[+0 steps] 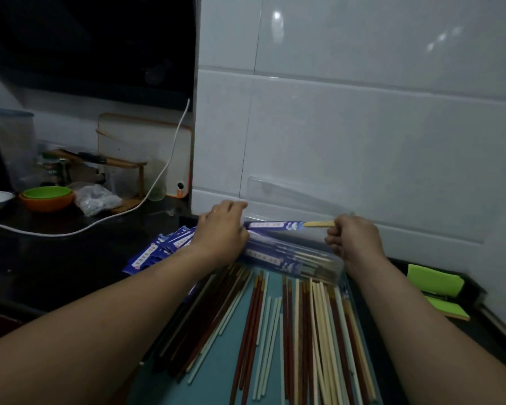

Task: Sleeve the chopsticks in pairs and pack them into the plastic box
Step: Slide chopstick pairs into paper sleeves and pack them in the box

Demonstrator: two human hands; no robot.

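A dark counter (56, 258) carries a teal mat (216, 384) covered in loose red, brown and cream chopsticks (275, 331). At its far edge, against white wall tiles (362, 141), sits a clear plastic box (330, 258) holding sleeved pairs (269, 260). Just above the box, the left hand (221, 229) grips one end of a blue-sleeved pair (275, 225) and the right hand (354, 238) pinches its bare cream tips.

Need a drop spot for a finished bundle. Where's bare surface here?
Bare dark counter between white cable and sleeve pile. Teal mat crowded with loose chopsticks; left hand and right hand hold a sleeved pair at the plastic box.
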